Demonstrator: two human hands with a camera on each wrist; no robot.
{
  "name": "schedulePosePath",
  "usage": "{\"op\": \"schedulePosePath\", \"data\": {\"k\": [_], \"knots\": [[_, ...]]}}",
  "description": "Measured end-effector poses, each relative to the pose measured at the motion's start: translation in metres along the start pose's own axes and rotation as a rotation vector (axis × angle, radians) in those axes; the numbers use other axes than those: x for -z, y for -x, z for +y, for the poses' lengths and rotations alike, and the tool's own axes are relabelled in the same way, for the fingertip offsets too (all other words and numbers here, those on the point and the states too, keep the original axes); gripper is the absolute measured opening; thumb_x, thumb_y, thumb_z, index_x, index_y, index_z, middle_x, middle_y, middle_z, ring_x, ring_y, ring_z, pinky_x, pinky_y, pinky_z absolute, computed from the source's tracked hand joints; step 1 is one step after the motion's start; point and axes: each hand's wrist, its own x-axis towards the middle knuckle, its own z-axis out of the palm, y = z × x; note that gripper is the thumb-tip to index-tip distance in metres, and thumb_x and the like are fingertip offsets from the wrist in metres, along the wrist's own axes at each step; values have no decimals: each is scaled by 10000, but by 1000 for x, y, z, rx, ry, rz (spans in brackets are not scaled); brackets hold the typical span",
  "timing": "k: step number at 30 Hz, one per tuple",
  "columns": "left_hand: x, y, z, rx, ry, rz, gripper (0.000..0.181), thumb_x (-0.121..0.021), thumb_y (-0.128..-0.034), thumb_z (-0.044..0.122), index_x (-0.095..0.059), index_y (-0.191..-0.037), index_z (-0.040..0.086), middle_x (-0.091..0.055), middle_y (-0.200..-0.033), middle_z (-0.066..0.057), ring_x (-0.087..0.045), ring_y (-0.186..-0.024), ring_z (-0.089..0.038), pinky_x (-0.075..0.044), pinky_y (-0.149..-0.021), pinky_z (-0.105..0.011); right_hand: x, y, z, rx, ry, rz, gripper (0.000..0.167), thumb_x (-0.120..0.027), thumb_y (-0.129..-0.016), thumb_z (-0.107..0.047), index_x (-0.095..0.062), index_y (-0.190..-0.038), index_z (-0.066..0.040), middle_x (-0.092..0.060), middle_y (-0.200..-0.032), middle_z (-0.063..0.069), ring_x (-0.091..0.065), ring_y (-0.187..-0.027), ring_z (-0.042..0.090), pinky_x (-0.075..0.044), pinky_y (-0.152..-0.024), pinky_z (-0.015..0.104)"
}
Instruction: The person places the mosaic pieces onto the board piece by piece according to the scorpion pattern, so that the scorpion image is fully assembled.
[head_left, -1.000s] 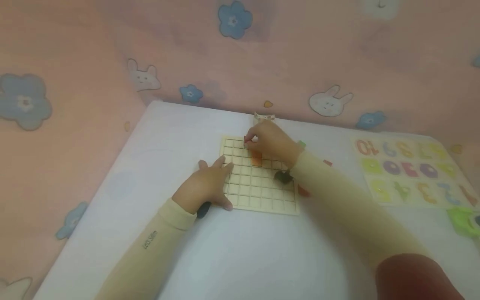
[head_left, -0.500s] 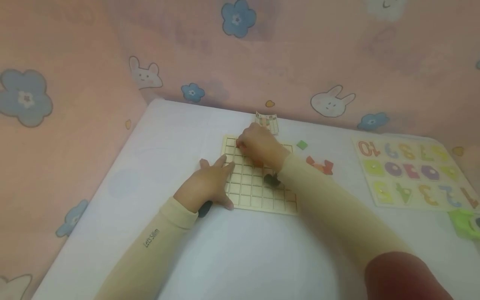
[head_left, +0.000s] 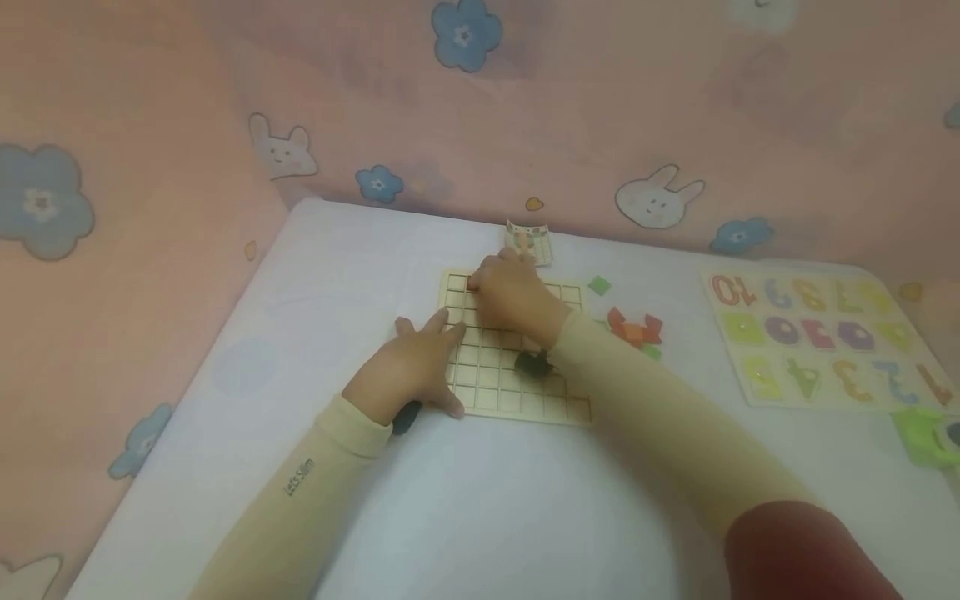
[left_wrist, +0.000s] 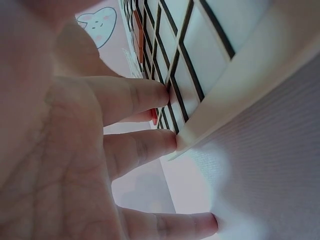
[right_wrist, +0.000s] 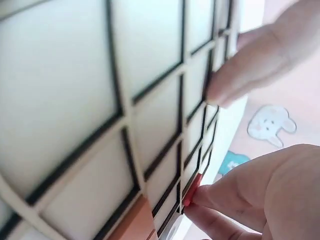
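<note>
Along pink wall (head_left: 487, 125), white table (head_left: 510, 492): right hand (head_left: 521, 298) pinches red piece (right_wrist: 194, 188), left hand (head_left: 405, 371) splayed at board (head_left: 489, 378).

- Cream-coloured left fabric sleeve (head_left: 300, 477): small dark lettering, seemingly "Let's Slim" (slightly blurred).
- Pale rectangular number board (head_left: 832, 356) with multicoloured digits: 10, 9, 8, 7 along the far row, 5, 4, 3, 2, 1 along the near one (seen upside down).

Grid board (head_left: 491, 379) (card (head_left: 540, 247) behind) lies left — number board (head_left: 828, 358) right.
</note>
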Motion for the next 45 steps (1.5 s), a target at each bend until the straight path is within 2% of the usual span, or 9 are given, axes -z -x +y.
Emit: {"op": "schedulePosePath", "data": {"k": [4,9,13,17,19,21,28,38,45], "knots": [[0,0,-2,7,3,-6,1280,-992,-696,488,-267,-1701,167,-125,-1765,-138,-290,-1409,-564,-539,-947,-551,-1,-4,7,-33,-54,-1,373,-515,-1019,-118,-785,-1268,-185,-668,-1360,54,-505,-1168,324,-401,-1021,562],[-1,0,-2,23,21,-11,1276,-1000,-694,466,-269,-1702,185,-121,-1769,-124,-268,-1433,-560,-534,-961,-544,10,6,30,-87,-157,34,385,-498,-1029,-196,-719,-1341,-149,-592,-1483,94,-457,-1387,375,-363,-1108,601],[-2,-1,0,27,26,-2,1276,-1010,-680,453,-286,-1698,195,-122,-1771,-106,-294,-1403,-511,-544,-928,-504,26,39,69,-182,-261,49,368,-536,-1060,-233,-693,-1360,-89,-622,-1450,136,-488,-1399,378,-332,-1172,576],[-2,-1,2,21,11,-3,1271,-1009,-685,452,-289,-1696,181,-130,-1769,-114,-311,-1377,-505,-555,-901,-483,33,84,109,-387,-298,40,405,-581,-1078,-314,-646,-1392,-67,-653,-1351,172,-553,-1238,383,-364,-1134,601],[-1,0,3,25,13,-8,1270,-1007,-691,450,-282,-1698,178,-127,-1769,-115,-290,-1407,-526,-552,-920,-498,32,103,122,-479,-314,3,431,-604,-1063,-350,-634,-1395,-78,-646,-1324,182,-539,-1176,393,-375,-1108,626],[0,0,2,35,19,-16,1275,-1004,-696,449,-267,-1702,182,-114,-1771,-113,-254,-1445,-548,-540,-954,-523,27,114,127,-523,-320,-35,430,-621,-1036,-360,-656,-1362,-82,-660,-1279,184,-536,-1127,403,-400,-1068,645],[2,2,2,41,43,-23,1274,-1003,-699,443,-263,-1703,184,-103,-1773,-117,-141,-1512,-616,-488,-1032,-612,11,131,123,-448,-281,-26,266,-680,-1013,-287,-767,-1157,-80,-726,-994,89,-589,-950,329,-480,-946,532],[0,1,1,31,35,-14,1263,-1001,-703,445,-272,-1701,187,-107,-1773,-110,-211,-1481,-578,-517,-999,-566,1,126,124,-430,-172,14,224,-653,-985,-210,-772,-1072,-41,-701,-867,74,-591,-876,320,-482,-896,518],[0,1,3,26,16,-5,1266,-1001,-695,459,-282,-1698,177,-124,-1769,-119,-262,-1440,-557,-538,-948,-535,0,129,122,-419,-168,27,247,-652,-997,-194,-769,-1127,-20,-705,-886,86,-588,-898,330,-480,-919,541]]}}
